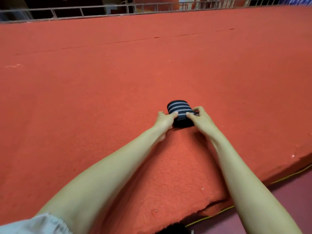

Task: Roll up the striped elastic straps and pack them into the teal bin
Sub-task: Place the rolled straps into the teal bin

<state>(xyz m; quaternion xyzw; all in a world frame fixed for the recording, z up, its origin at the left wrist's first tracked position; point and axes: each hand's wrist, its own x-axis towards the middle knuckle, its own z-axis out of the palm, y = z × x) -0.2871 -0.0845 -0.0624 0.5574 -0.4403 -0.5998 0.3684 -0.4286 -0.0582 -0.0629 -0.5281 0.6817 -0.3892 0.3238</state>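
A rolled strap (179,108), dark blue with grey stripes, lies on the red felt table (118,78) a little right of centre. My left hand (164,120) grips its left end, thumb on top of the roll. From the other side, my right hand (199,118) grips the right end, thumb on top and fingers curled round the side. Both arms are stretched forward. No teal bin is in view.
The red felt covers the whole wide table. Its near edge (219,211) runs diagonally at the lower right, with purple floor beyond. A metal railing (101,11) lines the far edge.
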